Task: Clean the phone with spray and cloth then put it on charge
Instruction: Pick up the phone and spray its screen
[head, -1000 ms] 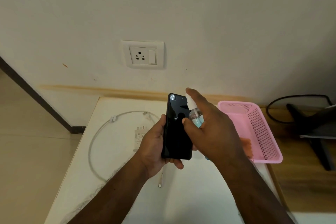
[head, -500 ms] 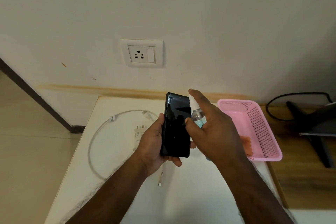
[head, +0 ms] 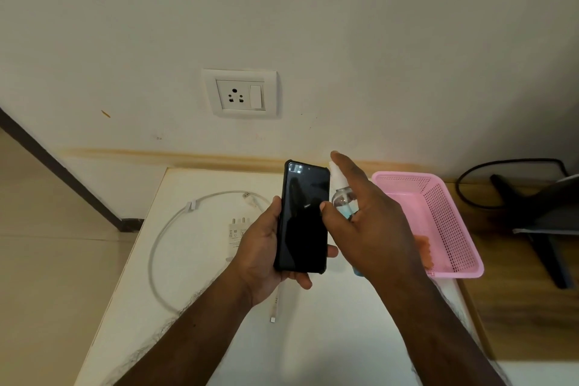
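Note:
My left hand (head: 261,255) grips a black phone (head: 303,216) upright above the white table, its dark screen facing me. Right beside it, my right hand (head: 368,226) holds a small clear spray bottle (head: 344,199) with blue liquid, forefinger resting on its white nozzle, which is turned toward the screen. An orange cloth (head: 423,249) lies in the pink basket (head: 451,226), partly hidden by my right hand. A white charger plug (head: 237,230) and its looped white cable (head: 175,222) lie on the table to the left. The wall socket (head: 240,93) sits above.
The white table (head: 313,338) stands against the wall, its left edge dropping to the tiled floor. A wooden surface to the right carries a black monitor stand (head: 532,213) and a black cable. The cable's free end (head: 273,319) lies near my left wrist.
Both hands stay together with the phone and bottle. The phone has tilted slightly, and the view has shifted a little.

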`<state>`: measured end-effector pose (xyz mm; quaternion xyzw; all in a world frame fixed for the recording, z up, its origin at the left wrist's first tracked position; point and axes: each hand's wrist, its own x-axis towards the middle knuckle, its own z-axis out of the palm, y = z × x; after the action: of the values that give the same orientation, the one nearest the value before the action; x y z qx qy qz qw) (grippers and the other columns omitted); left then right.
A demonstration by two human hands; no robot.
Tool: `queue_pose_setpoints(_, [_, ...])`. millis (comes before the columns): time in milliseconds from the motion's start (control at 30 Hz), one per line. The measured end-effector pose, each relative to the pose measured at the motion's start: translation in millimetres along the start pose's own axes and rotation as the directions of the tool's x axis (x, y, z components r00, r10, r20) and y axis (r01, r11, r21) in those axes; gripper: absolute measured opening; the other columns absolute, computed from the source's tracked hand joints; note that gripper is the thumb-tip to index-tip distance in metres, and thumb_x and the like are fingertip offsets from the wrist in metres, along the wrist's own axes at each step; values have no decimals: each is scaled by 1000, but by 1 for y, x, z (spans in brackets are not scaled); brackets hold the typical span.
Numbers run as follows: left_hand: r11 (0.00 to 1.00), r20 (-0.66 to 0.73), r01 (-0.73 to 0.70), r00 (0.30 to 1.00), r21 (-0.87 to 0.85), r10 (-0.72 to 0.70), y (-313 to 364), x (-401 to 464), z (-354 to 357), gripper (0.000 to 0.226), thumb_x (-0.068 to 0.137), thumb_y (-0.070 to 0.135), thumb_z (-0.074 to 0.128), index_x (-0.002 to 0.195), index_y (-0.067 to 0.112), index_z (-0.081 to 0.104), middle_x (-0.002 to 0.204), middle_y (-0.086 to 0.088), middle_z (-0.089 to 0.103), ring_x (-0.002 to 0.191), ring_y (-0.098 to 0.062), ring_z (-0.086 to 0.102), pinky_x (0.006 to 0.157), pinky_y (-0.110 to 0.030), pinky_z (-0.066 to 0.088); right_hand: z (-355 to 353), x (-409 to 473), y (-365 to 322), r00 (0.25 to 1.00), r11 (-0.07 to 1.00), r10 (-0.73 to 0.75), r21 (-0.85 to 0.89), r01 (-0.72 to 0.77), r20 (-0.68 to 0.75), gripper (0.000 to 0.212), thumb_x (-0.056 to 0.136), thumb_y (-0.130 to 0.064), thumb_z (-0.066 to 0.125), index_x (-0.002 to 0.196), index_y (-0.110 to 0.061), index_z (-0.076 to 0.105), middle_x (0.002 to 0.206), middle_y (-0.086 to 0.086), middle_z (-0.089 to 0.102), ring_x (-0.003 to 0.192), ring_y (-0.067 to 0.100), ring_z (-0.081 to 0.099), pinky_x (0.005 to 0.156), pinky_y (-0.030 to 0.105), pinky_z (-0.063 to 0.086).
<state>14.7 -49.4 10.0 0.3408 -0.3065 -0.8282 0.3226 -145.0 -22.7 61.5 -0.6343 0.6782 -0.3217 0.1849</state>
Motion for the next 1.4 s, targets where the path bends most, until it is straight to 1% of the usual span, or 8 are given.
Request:
queue_pose_setpoints(100, [999, 15, -4, 1000, -32, 5, 2, 1, -2, 61, 101, 63, 22, 123, 31, 70, 121, -15, 71, 102, -46, 69, 46, -33, 56, -4, -1, 2, 998, 1000, -9, -9, 8, -58, 72, 88, -39, 63, 133, -68, 16, 106, -24, 50, 72, 4, 60, 63, 27, 60])
queue_pose_setpoints(267, [995, 34, -3, 999, -95, 7, 4, 4, -6, 64, 101, 62, 20, 125, 28, 69, 127, -17, 67, 109, -48, 66, 45, -32, 55, -6, -3, 4, 997, 1000, 7, -19, -8, -81, 70, 86, -37, 63, 131, -68, 20, 92, -29, 49, 74, 8, 59, 67, 41, 61])
queue_pose_setpoints(467, [993, -19, -26, 1000, -116, 24, 5, 4, -9, 66, 101, 61, 23, 109, 24, 78, 104, -13, 76, 76, -35, 73, 42, -32, 53, 2, -14, 0, 999, 998, -29, -63, 29, 15, 74, 85, -41, 62, 126, -78, 14, 91, -38, 45, 68, 8, 61, 59, 36, 60])
queue_pose_setpoints(600, [994, -90, -44, 995, -100, 35, 5, 6, -10, 65, 100, 61, 28, 119, 17, 71, 103, -17, 73, 70, -34, 69, 41, -32, 51, 10, -23, 3, 996, 998, -54, -30, 56, 71, 69, 85, -43, 60, 134, -69, 18, 100, -22, 58, 75, 4, 63, 63, 29, 59])
queue_pose_setpoints(833, [996, -148, -47, 988, -69, 37, 6, 8, -11, 68, 99, 63, 28, 118, 14, 71, 98, -18, 73, 64, -33, 68, 42, -31, 50, 18, -27, 6, 990, 995, -80, -47, 86, 119, 67, 84, -44, 60, 134, -64, 20, 103, -24, 51, 82, 4, 61, 69, 23, 56])
queue_pose_setpoints(1000, [995, -93, -45, 995, -90, 37, 7, 7, -14, 67, 99, 63, 27, 121, 17, 71, 107, -18, 72, 72, -34, 70, 43, -32, 52, 15, -25, 4, 994, 995, -76, -60, 81, 81, 71, 85, -44, 60, 130, -74, 14, 91, -36, 42, 69, 4, 61, 50, 22, 54])
queue_pose_setpoints(1200, [990, 32, -37, 999, -136, 42, 9, 6, -14, 68, 101, 62, 19, 130, 22, 66, 132, -19, 64, 94, -39, 71, 45, -33, 55, 3, -21, 6, 999, 998, -27, -59, 29, 33, 70, 83, -43, 58, 134, -67, 16, 105, -21, 53, 71, 9, 62, 57, 38, 61])
queue_pose_setpoints(1400, [986, 9, -60, 998, -152, 62, 15, 5, -17, 69, 100, 62, 20, 124, 21, 70, 133, -19, 63, 100, -42, 69, 46, -33, 55, 5, -26, 7, 997, 996, -68, -59, 70, 34, 69, 85, -45, 60, 136, -64, 17, 102, -22, 53, 70, 5, 61, 55, 17, 54])
